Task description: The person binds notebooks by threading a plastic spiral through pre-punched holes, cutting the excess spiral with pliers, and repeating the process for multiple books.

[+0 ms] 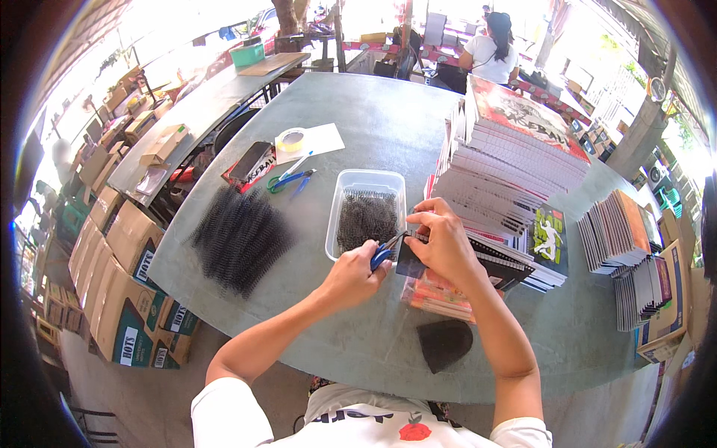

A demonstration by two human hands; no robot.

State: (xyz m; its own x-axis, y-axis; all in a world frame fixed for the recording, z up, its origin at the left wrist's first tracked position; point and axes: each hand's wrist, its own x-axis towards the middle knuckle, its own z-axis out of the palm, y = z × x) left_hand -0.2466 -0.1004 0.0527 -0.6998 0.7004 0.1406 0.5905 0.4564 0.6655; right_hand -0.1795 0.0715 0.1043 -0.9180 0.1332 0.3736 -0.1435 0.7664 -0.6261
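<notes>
My left hand (351,275) is closed around blue-handled pliers (382,256), whose jaws meet the corner of a black-covered notebook (409,263). My right hand (446,243) grips that notebook near the same corner, fingers bent over its edge. Part of the notebook is hidden under the hand and forearm. Just beyond the pliers is a clear plastic tub (334,200) holding many short black coil pieces (367,216). To the right, more spiral-bound notebooks (497,257) lie stacked beside one with a green-and-white figure on its cover (549,240).
A heap of long black spiral coils (243,240) lies left on the grey table (358,104). Behind it are scissors (287,179) and a tape roll (290,140). A tall book stack (500,160) stands right, a dark pad (444,345) near. Someone (493,56) sits far off.
</notes>
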